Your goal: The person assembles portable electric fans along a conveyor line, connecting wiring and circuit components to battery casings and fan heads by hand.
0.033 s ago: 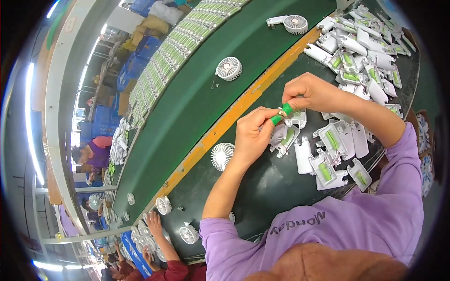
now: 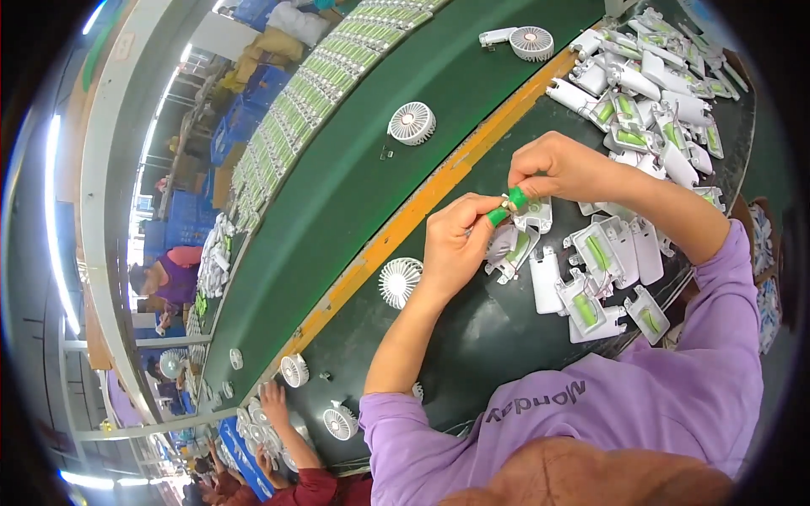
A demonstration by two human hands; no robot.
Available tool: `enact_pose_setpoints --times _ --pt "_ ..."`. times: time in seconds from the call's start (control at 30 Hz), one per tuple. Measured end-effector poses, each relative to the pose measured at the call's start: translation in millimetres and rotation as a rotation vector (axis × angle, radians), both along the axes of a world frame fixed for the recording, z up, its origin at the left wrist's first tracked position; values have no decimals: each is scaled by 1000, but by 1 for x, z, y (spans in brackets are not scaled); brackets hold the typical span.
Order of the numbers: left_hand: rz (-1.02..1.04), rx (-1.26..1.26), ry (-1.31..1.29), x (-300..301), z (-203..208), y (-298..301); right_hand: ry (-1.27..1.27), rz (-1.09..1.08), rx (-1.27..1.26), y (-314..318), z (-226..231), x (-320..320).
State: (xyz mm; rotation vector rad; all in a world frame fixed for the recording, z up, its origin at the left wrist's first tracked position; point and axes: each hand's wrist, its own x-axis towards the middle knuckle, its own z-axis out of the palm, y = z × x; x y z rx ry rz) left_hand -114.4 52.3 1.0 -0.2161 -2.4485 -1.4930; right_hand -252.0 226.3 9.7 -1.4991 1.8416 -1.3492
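Note:
My left hand [image 2: 460, 240] and my right hand [image 2: 553, 169] meet over the dark work table, both closed in a pinch. Green wrapping covers the thumb tips. Between them is a small pale piece [image 2: 507, 203], too small to name. Just below the fingertips lie a white handle shell [image 2: 516, 255] with a green cell inside and a round pale part [image 2: 501, 243], partly hidden by my left hand. Another open shell [image 2: 540, 215] lies under my right hand. A white round fan head [image 2: 400, 282] rests to the left of my left wrist.
Several white handle shells [image 2: 591, 253] lie right of my hands, with a big heap [image 2: 658, 93] beyond. A yellow rail [image 2: 371, 261] separates the table from a green conveyor belt [image 2: 337, 185] carrying fan heads [image 2: 413, 124]. A co-worker's hand [image 2: 274, 405] reaches over round parts lower left.
My hands hold the same position. The co-worker's hand at the lower left has shifted very slightly.

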Motion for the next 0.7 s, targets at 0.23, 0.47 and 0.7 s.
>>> enact_pose_setpoints --times 0.23,0.47,0.7 --pt "5 -158 149 -1 1 4 556 78 -270 -1 -7 -9" --pt "-43 -255 285 -2 3 7 567 95 -357 1 -11 -10" --pt "-84 -274 263 -4 2 8 17 52 -70 4 -16 -5"
